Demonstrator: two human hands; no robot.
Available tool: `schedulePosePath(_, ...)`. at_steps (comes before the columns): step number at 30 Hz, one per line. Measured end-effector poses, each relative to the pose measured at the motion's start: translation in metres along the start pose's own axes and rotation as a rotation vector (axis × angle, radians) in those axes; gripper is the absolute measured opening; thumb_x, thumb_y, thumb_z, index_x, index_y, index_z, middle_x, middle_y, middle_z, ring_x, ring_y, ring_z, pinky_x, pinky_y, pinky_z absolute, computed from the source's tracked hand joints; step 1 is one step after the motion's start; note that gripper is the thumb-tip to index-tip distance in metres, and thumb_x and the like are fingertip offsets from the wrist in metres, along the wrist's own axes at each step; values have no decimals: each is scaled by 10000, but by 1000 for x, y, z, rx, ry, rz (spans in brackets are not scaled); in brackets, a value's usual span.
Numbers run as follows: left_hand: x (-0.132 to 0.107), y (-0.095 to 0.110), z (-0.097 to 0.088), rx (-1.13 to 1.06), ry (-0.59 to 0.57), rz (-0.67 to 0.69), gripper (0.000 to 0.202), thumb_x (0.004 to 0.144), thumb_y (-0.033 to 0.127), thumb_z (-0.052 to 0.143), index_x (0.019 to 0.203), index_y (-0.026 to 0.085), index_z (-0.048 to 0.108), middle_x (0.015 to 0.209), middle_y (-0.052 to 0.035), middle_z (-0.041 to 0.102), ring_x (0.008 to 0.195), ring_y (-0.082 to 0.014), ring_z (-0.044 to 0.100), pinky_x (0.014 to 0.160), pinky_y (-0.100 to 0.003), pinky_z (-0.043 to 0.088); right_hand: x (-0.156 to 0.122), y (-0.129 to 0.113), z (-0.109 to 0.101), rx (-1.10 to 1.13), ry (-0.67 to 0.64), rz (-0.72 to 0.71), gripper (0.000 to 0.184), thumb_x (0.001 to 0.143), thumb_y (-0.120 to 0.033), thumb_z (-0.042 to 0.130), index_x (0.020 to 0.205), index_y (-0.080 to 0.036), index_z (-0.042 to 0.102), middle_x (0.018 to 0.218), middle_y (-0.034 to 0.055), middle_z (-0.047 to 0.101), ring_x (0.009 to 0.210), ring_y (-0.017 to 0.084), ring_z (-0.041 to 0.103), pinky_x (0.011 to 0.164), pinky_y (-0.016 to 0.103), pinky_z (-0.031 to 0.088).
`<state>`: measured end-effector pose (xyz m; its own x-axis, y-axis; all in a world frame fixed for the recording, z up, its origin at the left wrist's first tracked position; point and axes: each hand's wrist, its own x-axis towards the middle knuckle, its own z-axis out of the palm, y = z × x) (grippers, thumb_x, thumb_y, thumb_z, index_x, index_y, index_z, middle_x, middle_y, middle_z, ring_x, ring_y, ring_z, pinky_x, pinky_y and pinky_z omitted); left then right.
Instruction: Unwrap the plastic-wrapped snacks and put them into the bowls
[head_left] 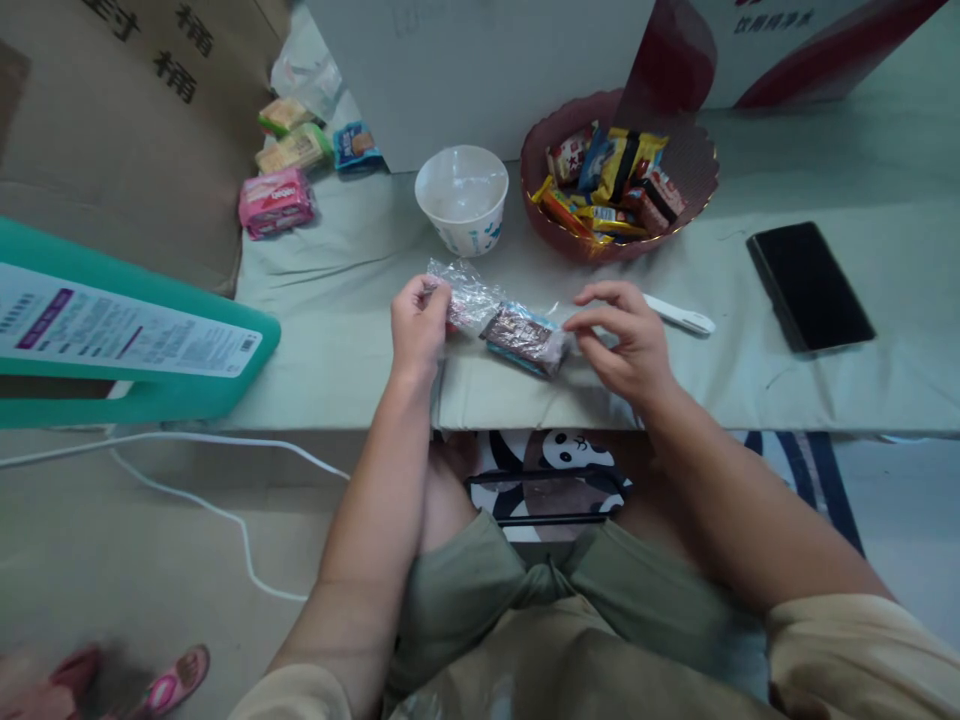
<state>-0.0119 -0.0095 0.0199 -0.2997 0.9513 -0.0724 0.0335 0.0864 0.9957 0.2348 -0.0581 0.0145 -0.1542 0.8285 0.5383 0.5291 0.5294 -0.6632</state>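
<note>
My left hand (421, 322) is closed, pinching the crumpled end of a clear plastic bag (469, 295) between thumb and fingers. A small brown and blue wrapped snack (523, 338) sits at the right end of that bag, over the cloth-covered table. Beside the snack's right end, my right hand (619, 340) has its fingers curved and apart; whether a fingertip touches the plastic I cannot tell. Just beyond the bag stands a white paper bowl (463, 200) with blue print. Behind my right fingers lies a white plastic-looking handle (681, 315), partly hidden.
A dark red bowl (536, 210) of wrapped snacks stands behind. A black phone (811, 287) lies at right. Pink (277, 202) and other packets sit left, near a cardboard box (135, 150). A green container (217, 395) overhangs the front edge. White cables (244, 540) hang below.
</note>
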Motion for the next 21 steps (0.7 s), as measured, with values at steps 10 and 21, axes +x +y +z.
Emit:
schedulePosePath(10,7,-11,-37,417,126,26,72,850,279,632,839,222,590,720,11,614,743,-166,647,711,-272,509,-12,20,-44,-140,216,392,103,770,-192,548,804,-237,634,841,45,712,819,229,684,803,421,550)
schedulePosePath(21,0,5,-26,521,5,237,90,802,207,662,714,196,647,770,-19,695,816,-172,657,821,-285,497,2,28,1,-82,-24,387,552,763,-217,626,1313,-201,580,824,30,686,818,243,651,891,457,543)
